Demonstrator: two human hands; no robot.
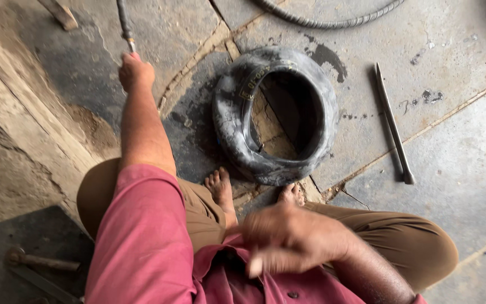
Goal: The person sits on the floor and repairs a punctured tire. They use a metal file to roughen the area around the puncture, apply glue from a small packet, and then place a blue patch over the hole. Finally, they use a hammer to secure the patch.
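I see my left hand stretched out toward eleven o'clock, its grip wrapped tight around the metal end of a thin dark hose that runs up out of view at the top edge. My right hand is close in at six o'clock, in front of my pink shirt; it is blurred, the fingers loosely spread, and I cannot tell whether its grip has anything in it.

The black inner tube lies flat on the stone floor just past centre, toward one o'clock from my knees, swollen round with a dark hollow in the middle. My two bare feet touch its near rim at six o'clock of the tube. Well apart from it at three o'clock lies a long metal tyre lever. A thicker ribbed hose curves across the floor at twelve o'clock. At eight o'clock, by my left knee, a hammer rests on a dark mat.
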